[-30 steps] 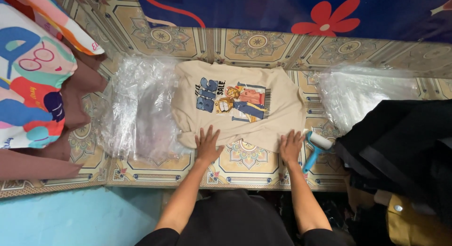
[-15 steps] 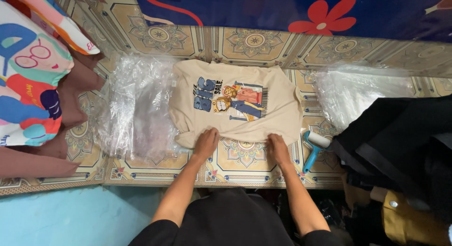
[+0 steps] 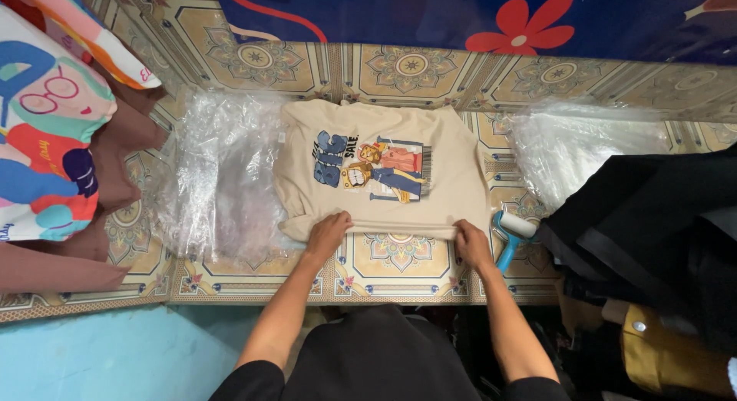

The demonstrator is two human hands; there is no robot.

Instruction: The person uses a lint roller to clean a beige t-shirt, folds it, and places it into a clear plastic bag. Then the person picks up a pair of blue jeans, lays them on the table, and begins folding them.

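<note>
Shirt (image 3: 380,171) lies mid floor (image 3: 399,267), print up, betw. plastic bags (image 3: 223,178). Since 1 s ago both hands slid inward off flat hem; hem now rolled up. L hand (image 3: 328,234) + R hand (image 3: 470,244): fingers curled, pinching folded hem. Lint roller (image 3: 510,236) just beside R hand. Bottom fold looks under way.

Bare forearms, short black sleeves at the upper arms, dark clothing below.
</note>
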